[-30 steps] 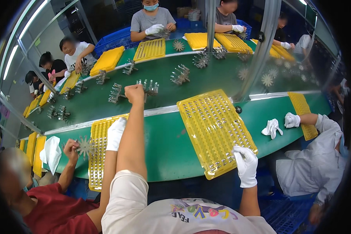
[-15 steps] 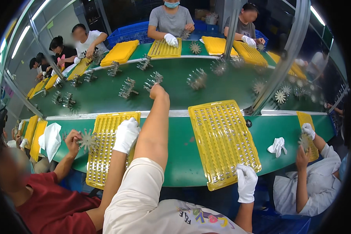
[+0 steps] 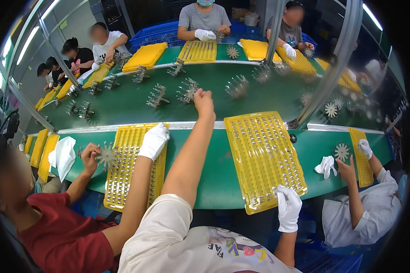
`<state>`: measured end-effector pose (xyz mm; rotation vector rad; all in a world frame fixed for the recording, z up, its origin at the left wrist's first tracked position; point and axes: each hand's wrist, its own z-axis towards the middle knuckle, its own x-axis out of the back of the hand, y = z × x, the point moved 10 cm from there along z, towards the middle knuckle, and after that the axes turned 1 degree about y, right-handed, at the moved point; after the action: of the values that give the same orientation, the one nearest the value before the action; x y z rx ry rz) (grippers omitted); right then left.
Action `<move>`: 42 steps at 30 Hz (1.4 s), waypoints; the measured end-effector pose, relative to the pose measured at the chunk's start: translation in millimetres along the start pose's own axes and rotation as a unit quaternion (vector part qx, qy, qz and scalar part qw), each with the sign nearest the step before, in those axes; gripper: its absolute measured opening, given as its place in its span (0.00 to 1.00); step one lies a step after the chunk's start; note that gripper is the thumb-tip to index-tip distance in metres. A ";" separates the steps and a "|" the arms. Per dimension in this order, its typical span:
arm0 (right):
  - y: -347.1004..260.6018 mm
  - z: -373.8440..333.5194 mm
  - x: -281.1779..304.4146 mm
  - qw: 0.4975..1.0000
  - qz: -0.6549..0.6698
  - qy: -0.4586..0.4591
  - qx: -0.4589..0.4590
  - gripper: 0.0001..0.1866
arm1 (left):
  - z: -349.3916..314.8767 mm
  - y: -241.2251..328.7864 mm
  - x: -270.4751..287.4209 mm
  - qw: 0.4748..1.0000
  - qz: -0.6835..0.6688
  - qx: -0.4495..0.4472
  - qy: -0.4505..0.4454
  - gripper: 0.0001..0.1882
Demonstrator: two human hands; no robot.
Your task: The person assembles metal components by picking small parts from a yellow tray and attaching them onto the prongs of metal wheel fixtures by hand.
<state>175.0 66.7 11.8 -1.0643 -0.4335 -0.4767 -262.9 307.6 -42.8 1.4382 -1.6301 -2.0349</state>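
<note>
A worker's bare left hand [image 3: 204, 102], fingers curled, stretches over the green belt [image 3: 127, 102] to a spiky metal part [image 3: 187, 91] at its fingertips; grip or mere touch, one cannot tell. The gloved right hand [image 3: 289, 209], fingers bent, its hold unclear, is at the near corner of a yellow tray [image 3: 237, 166]. That corner appears to overhang the table [image 3: 205, 182]: a careless nudge could spill its metal pieces [image 3: 292, 172], while a loose grasp might drop the part.
</note>
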 end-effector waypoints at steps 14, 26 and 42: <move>56.8 -25.5 -3.6 0.998 0.056 -0.009 -0.037 0.10 | -95.5 -19.9 72.4 0.894 0.350 -0.276 -0.036 0.25; 27.8 -36.3 23.5 0.997 0.047 0.032 -0.049 0.07 | -116.6 -31.0 56.9 0.864 0.409 -0.285 -0.073 0.22; -8.3 -76.6 122.5 0.986 -0.148 0.078 -0.011 0.07 | -61.5 -48.7 83.7 0.891 0.358 -0.202 -0.193 0.22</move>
<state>278.7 -25.3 53.3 -0.9785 -0.4507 -0.8251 -240.8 232.4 -126.6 0.2255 -1.4183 -2.0639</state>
